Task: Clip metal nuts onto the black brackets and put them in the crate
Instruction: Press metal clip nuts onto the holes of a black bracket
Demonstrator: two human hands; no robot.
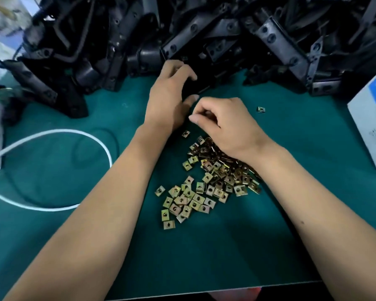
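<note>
1. Right now my left hand (172,94) has its fingers and thumb curled round a black bracket (195,88) at the near edge of the big bracket heap (204,35) across the back of the green mat (52,170).
2. My right hand (224,124) sits just beside it, fingers curled in with thumb and forefinger pinched together. Looks like a nut is in the pinch, but it's hidden, so I cannot tell for sure.
3. Pile of brass-coloured metal nuts (204,183) lies loose on the mat under and in front of my right wrist; one stray nut (261,109) lies well apart to the right.
4. Progress, as a judgement: the nut is not visibly seated on the held bracket, so this clip is still in hand.
5. No crate in view, so I can't count finished pieces. The heap and the nut pile are both large, so plenty is left.
6. Also around: white cable (78,135) on the left, white box (373,118) at the right edge.
</note>
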